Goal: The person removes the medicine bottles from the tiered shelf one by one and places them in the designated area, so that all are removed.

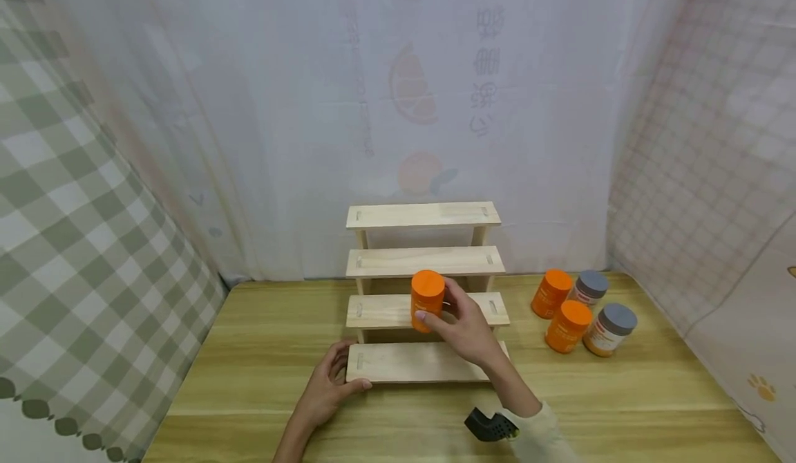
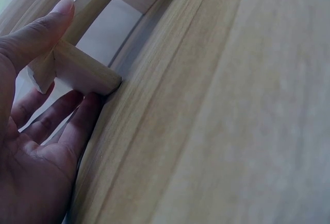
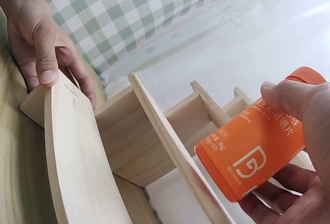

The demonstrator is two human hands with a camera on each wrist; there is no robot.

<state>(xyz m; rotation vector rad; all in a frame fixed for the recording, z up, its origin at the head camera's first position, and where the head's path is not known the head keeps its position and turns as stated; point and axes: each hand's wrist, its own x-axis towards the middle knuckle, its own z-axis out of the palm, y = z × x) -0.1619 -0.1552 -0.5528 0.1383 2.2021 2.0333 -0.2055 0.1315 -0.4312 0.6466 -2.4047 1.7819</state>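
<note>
My right hand (image 1: 470,329) grips an orange supplement bottle (image 1: 428,296) by its sides, thumb on one side and fingers on the other. In the head view the bottle appears over the second-lowest step of a pale wooden tiered stand (image 1: 410,364). Printed white lettering shows on the bottle (image 3: 252,149) in the right wrist view, where it is tilted in the frame. My left hand (image 1: 328,385) holds the left end of the stand's lowest step, thumb at its front corner. Seen from the left wrist, the fingers (image 2: 49,121) curl beside the step's wooden support (image 2: 85,69).
To the stand's right are two orange bottles (image 1: 569,327) and two grey-lidded jars (image 1: 609,329), grouped closely on the wooden table (image 1: 261,352). A pale curtain (image 1: 280,138) hangs behind the stand. Checked cloth (image 1: 74,242) borders the left side. A black device (image 1: 490,426) is near the right wrist.
</note>
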